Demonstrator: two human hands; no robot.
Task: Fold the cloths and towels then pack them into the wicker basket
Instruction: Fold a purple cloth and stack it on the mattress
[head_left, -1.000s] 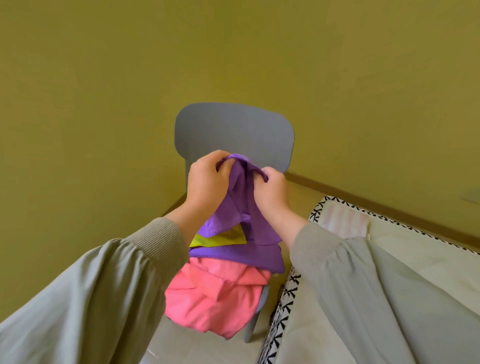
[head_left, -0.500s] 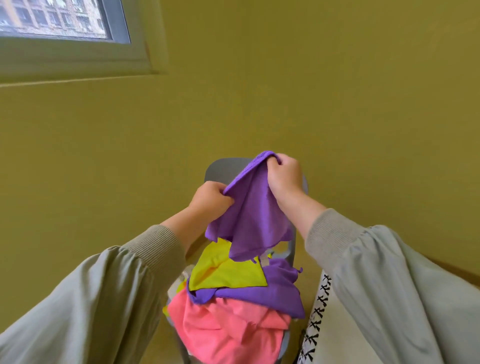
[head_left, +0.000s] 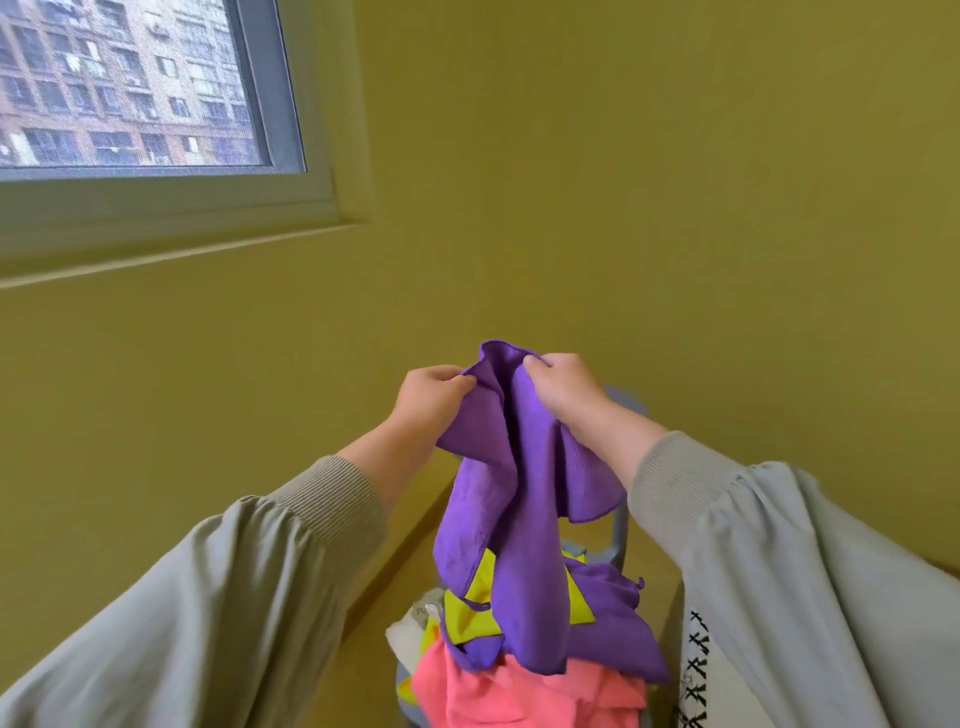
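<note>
A purple microfibre cloth (head_left: 524, 467) hangs in the air between both hands, bunched at its top edge and falling in loose folds below the wrists. The left hand (head_left: 428, 397) grasps the cloth's top edge on its own side, fingers curled and thumb pinching the fabric. The right hand (head_left: 563, 387), just beside it and slightly higher, clenches the other part of the same edge, with a small peak of cloth standing up between the two hands. One flap of the cloth drapes under the right wrist; the longer part drops straight down from the hands, and its lower end reaches a heap of laundry below them. In that heap, a yellow cloth (head_left: 467, 608) lies directly under the hanging end, a second purple cloth (head_left: 623, 634) spreads out beneath the right forearm, and a pink cloth (head_left: 519, 696) lies lowest, nearest the person. A bit of white fabric (head_left: 410, 631) shows at the heap's edge under the left forearm. The heap rests on a grey chair (head_left: 621, 530), whose back shows behind the right wrist. Both arms wear grey-green sleeves (head_left: 249, 597) with ribbed cuffs. Below the right sleeve lies a pale fabric with a black cross-pattern border (head_left: 698, 670). Beyond the hands stands an olive-yellow wall (head_left: 675, 208), and well above the left hand a window (head_left: 130, 83) looks onto apartment buildings.
</note>
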